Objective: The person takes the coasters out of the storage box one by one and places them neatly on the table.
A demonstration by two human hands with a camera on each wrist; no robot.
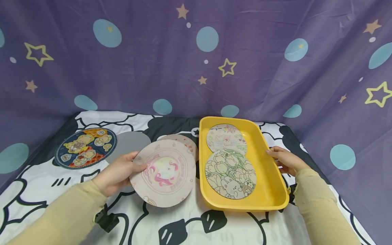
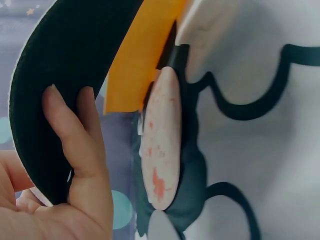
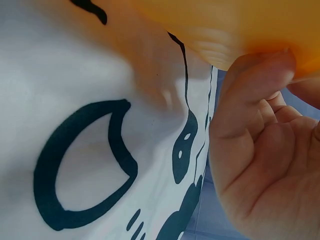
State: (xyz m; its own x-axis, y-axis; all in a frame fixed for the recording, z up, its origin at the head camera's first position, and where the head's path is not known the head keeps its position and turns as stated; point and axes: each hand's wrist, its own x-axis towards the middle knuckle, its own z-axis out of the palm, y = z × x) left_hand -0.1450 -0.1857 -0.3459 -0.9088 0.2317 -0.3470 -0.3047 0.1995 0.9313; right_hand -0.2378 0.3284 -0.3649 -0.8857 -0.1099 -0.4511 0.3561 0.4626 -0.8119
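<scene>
My left hand (image 1: 117, 172) pinches a round pink mat (image 1: 163, 173) with a unicorn print by its left edge, thumb on top. The left wrist view shows the mat's dark underside (image 2: 55, 65) with fingers pressed flat against it. My right hand (image 1: 288, 160) grips the right rim of a yellow tray (image 1: 269, 183), fingers under the lip. Inside the tray lie two round mats: a floral one with a bear (image 1: 231, 175), partly overlapping a pale one with coloured sketches (image 1: 225, 136) behind it.
Left of the tray, another pinkish round mat (image 1: 186, 139) lies partly hidden behind the held one. A grey disc (image 1: 130, 141) and a dark blue mat with bear cartoons (image 1: 85, 148) lie farther left on the patterned cloth (image 1: 141, 224). A purple curtain (image 1: 171, 68) hangs behind.
</scene>
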